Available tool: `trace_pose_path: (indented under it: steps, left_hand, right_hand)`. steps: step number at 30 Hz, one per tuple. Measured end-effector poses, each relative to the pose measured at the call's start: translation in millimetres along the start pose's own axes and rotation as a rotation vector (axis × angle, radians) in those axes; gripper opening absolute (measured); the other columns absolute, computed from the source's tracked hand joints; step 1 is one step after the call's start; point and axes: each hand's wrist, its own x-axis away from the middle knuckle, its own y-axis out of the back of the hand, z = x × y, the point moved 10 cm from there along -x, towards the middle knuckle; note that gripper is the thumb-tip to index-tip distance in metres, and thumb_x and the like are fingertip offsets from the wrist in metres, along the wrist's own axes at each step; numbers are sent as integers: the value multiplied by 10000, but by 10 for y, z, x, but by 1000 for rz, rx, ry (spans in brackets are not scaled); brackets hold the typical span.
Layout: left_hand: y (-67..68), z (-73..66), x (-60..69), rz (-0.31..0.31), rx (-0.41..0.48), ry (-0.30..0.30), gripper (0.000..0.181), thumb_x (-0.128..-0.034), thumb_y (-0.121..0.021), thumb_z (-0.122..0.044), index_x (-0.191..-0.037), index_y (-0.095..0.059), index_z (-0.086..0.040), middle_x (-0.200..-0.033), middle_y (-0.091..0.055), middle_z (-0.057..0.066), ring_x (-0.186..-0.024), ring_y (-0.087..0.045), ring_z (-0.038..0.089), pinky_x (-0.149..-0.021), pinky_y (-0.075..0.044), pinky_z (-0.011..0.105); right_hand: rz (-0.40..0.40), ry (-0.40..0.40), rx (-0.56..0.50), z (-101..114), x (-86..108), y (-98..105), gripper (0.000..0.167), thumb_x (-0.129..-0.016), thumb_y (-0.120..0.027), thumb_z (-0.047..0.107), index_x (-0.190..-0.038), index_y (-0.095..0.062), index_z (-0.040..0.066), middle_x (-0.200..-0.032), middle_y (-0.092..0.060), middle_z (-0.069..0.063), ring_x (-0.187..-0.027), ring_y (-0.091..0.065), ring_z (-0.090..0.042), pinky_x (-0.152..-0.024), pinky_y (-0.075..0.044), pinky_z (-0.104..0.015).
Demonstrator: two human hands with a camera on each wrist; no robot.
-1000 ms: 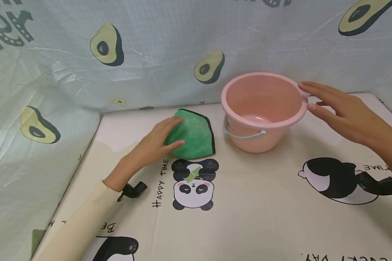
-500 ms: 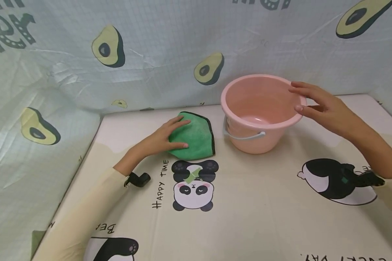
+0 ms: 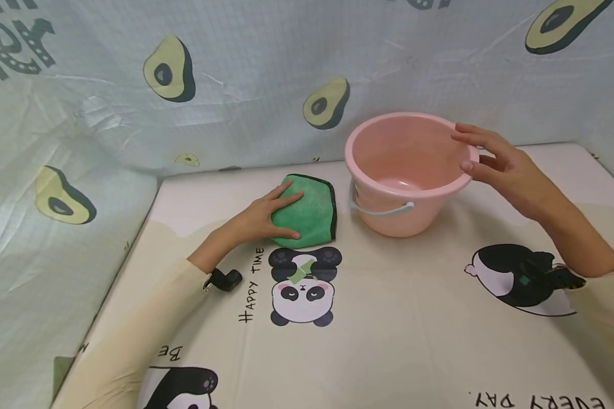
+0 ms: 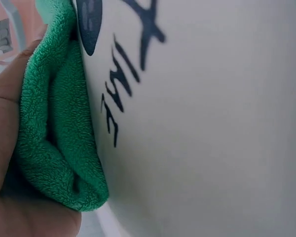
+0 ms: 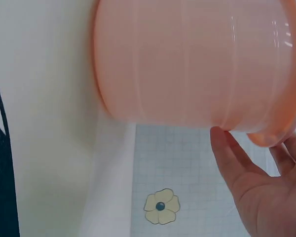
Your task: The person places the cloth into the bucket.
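A folded green towel (image 3: 312, 210) with a dark edging lies left of the middle of the table. Over its left part rests my left hand (image 3: 258, 218), fingers and thumb spread on the cloth. Up close in the left wrist view, the towel's fluffy folds (image 4: 64, 118) sit between my palm and the table. A pink bucket (image 3: 404, 216) stands upright to the right of the towel, its pale blue handle (image 3: 384, 213) hanging down. My right hand (image 3: 511, 173) grips its right rim. In the right wrist view, one finger (image 5: 227, 153) touches the outer wall.
The table is covered by a cream cloth (image 3: 389, 329) printed with pandas and lettering. Behind and to the left hangs a pale sheet (image 3: 251, 68) with avocado prints. A black wrist device (image 3: 225, 279) is strapped to my left wrist.
My right hand has moved left from beside the bucket onto its rim. My left hand has slid slightly right over the towel, whose left edge is pushed in. The bucket has barely moved.
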Motion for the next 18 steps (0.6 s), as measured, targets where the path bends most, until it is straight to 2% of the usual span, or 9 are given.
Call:
trace_pose_path:
  steps: [5, 9, 13, 18]
  left_hand:
    - [-9, -7, -5, -5, 17, -9, 981, -809, -871, -387, -1608, -332, -204, -1717, -41, 66, -1543, -149, 404, -1194, -268, 589]
    - [-13, -4, -9, -5, 27, -3, 975, -805, -875, -375, -1604, -342, -210, -1718, -39, 64, -1548, -135, 395, -1201, -256, 583]
    - [-23, -10, -17, 1, 23, -1, 977, -803, -877, -373, -1604, -343, -203, -1717, -43, 69, -1549, -131, 395, -1203, -251, 583]
    - [-28, -20, -21, 6, 32, 0, 969, -805, -880, -353, -1601, -350, -195, -1715, -49, 72, -1552, -127, 387, -1202, -257, 579]
  right_hand:
    - [-21, -12, -42, -14, -12, 5, 548, -1031, -593, 186, -1554, -447, 256, -1653, -268, 104, -1460, -371, -381, -846, -475, -52]
    - [-18, -11, -74, -17, -24, 4, 549, -1028, -595, 169, -1552, -452, 244, -1651, -271, 90, -1450, -387, -370, -843, -491, -64]
    - [-3, 5, -88, -19, -36, 16, 550, -1018, -603, 126, -1544, -467, 215, -1641, -287, 51, -1394, -443, -278, -850, -503, -81]
    - [11, 49, -64, 2, -76, 62, 510, -1004, -611, 85, -1501, -524, 164, -1600, -341, 19, -1231, -537, -105, -835, -514, -91]
